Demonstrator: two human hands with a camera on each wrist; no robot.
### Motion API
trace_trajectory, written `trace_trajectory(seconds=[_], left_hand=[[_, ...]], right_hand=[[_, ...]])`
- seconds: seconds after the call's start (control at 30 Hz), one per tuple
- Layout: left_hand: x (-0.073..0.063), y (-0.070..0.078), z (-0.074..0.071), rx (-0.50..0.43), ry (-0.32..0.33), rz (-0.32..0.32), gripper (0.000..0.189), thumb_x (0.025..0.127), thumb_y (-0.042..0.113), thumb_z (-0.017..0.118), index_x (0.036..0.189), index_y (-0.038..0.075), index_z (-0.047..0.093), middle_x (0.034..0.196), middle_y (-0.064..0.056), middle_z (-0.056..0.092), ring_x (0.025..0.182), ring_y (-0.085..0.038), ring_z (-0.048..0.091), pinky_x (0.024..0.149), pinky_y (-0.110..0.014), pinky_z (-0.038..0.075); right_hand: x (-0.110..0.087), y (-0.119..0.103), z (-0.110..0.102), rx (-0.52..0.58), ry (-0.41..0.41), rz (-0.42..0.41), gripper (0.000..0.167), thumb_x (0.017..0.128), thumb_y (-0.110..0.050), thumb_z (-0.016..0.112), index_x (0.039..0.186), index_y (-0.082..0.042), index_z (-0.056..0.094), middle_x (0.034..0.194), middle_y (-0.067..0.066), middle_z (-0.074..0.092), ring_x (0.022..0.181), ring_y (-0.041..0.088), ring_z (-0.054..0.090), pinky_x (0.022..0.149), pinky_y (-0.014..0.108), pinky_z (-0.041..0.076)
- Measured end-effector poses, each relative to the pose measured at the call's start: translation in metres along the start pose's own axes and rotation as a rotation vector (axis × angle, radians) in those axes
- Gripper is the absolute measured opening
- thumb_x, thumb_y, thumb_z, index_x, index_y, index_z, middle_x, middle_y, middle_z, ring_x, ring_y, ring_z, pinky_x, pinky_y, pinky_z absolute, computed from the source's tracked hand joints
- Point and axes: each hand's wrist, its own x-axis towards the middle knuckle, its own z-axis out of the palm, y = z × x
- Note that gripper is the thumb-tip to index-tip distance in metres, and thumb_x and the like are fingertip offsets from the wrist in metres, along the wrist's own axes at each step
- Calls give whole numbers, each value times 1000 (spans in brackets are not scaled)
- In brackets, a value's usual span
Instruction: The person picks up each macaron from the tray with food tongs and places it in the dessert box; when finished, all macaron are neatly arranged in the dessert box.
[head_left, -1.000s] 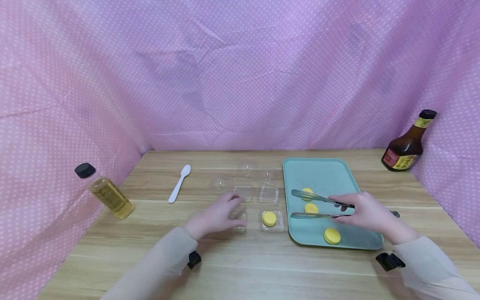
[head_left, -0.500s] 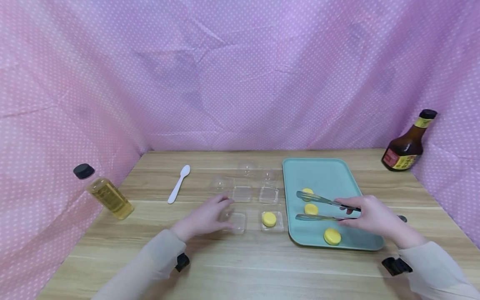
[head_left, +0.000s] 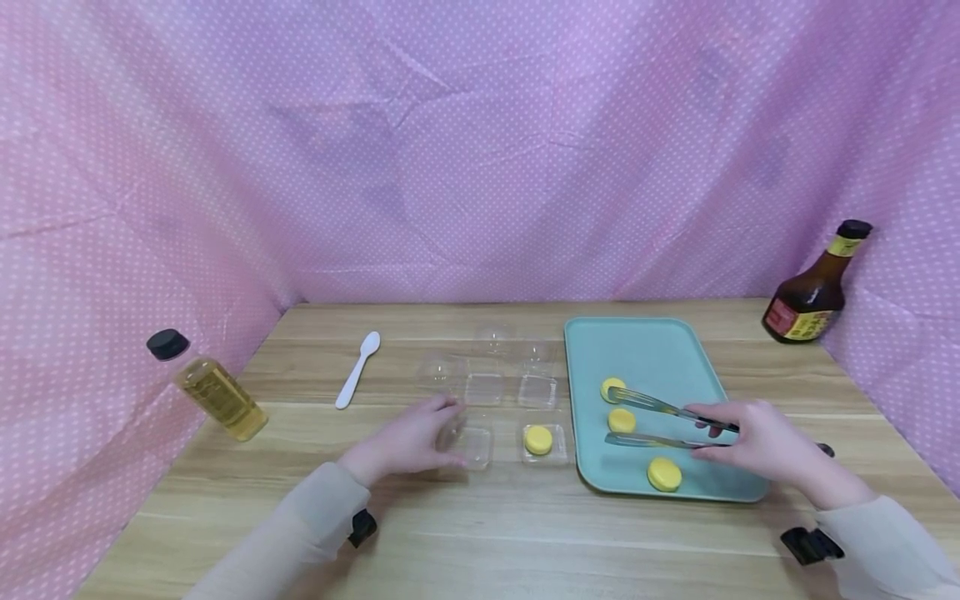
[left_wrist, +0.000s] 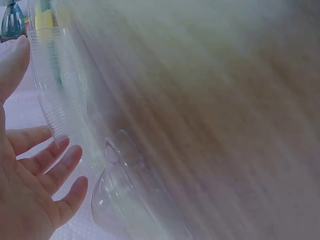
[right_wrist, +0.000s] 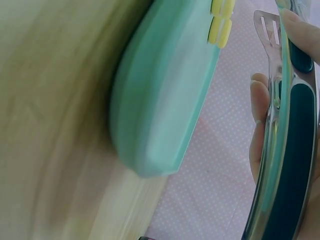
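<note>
My right hand (head_left: pixel 765 442) grips metal food tongs (head_left: pixel 660 406) with dark handles, spread apart above a mint-green tray (head_left: pixel 637 342). Three yellow macarons lie on it: a far one (head_left: pixel 611 389), a middle one (head_left: pixel 622 421) and a near one (head_left: pixel 664 474). Beside a clear plastic box (head_left: pixel 477 447), my left hand (head_left: pixel 405 437) has its fingers loosely spread, thumb and forefinger at the box's left side. Whether they touch it, I cannot tell. Another clear box (head_left: pixel 555 450) to its right holds a yellow macaron (head_left: pixel 538 440).
Several clear boxes with domed lids, one base (head_left: pixel 537 391) among them, stand farther back. A white spoon (head_left: pixel 358 371) lies to their left. An oil bottle (head_left: pixel 221 396) stands at the left edge, a brown sauce bottle (head_left: pixel 810 292) at the back right. Pink dotted cloth surrounds the table.
My left hand has drawn back leftward, uncovering the clear box. The tongs in my right hand have shifted right and slightly nearer to me over the tray.
</note>
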Motion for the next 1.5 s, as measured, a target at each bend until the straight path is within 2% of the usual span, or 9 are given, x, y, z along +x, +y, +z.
trace_trajectory(seconds=[0.2, 0.43, 0.63, 0.87, 1.0, 1.3, 1.5], left_hand=[[-1, 0, 0, -2, -4, 6, 79, 77, 46, 74, 135, -1, 49, 135, -17, 50, 125, -31, 49, 106, -44, 40], [-1, 1, 1, -72, -22, -30, 80, 76, 44, 76, 136, -1, 48, 137, -16, 49, 124, -31, 49, 105, -44, 41], [-1, 0, 3, -108, -23, -47, 79, 76, 43, 77, 136, -1, 48, 136, -16, 48, 123, -31, 50, 105, -44, 41], [-2, -2, 5, -135, -6, -34, 79, 75, 42, 77, 135, -1, 48, 136, -15, 48, 121, -30, 51, 104, -44, 42], [-2, -2, 5, -146, 2, -41, 80, 75, 42, 78, 135, -1, 49, 134, -14, 49, 119, -28, 52, 103, -43, 43], [-2, -2, 6, -141, 13, -40, 80, 74, 43, 78, 135, -1, 49, 133, -13, 50, 119, -28, 53, 102, -43, 43], [-1, -3, 5, -156, 2, -59, 80, 73, 43, 78, 134, 0, 50, 134, -13, 50, 120, -29, 52, 104, -44, 42]], right_hand=[[-5, 6, 1, -5, 34, -27, 50, 61, -16, 87, 105, 0, 70, 72, -12, 62, 59, -8, 41, 45, 15, 34], [-17, 11, -5, -14, 39, 41, 50, 62, -19, 87, 106, 0, 70, 74, -13, 61, 60, -7, 40, 49, 16, 32], [-29, 23, -6, -28, 57, 35, 51, 60, -18, 88, 104, -1, 70, 74, -17, 61, 69, -8, 47, 54, 10, 33], [-43, 38, -6, 22, 120, -74, 55, 51, -9, 90, 103, -5, 70, 76, -19, 62, 70, -9, 50, 58, 5, 34], [-48, 43, -7, 45, 122, -120, 58, 50, -7, 90, 105, -9, 71, 81, -21, 63, 70, -8, 52, 59, 4, 35], [-54, 42, -6, 15, 67, -32, 55, 55, -12, 89, 106, -3, 70, 79, -20, 64, 71, -11, 53, 56, 4, 34], [-55, 44, -5, 28, 74, -58, 55, 54, -11, 89, 106, -7, 70, 80, -20, 64, 71, -10, 53, 56, 4, 35]])
